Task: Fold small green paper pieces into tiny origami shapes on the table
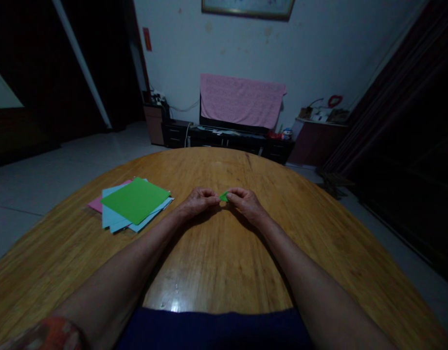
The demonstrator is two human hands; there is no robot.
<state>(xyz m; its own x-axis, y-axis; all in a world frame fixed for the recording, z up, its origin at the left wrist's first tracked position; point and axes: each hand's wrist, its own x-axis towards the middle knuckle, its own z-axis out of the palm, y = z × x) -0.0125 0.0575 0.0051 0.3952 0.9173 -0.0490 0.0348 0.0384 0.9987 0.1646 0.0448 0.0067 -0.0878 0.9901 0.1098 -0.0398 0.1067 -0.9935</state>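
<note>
Both hands meet at the middle of a round wooden table (224,253). My left hand (198,201) and my right hand (245,200) are each closed in a pinch on a small folded piece of green paper (224,196) held between them, just above the tabletop. Only a small green corner of it shows between the fingertips. To the left of my left hand lies a stack of coloured paper sheets (134,204), green on top with light blue and pink beneath.
Beyond the table's far edge stands a low dark TV cabinet (224,138) with a screen covered by a pink cloth (241,99). A side cabinet (318,136) stands at the right. Pale tiled floor (44,170) spreads at left.
</note>
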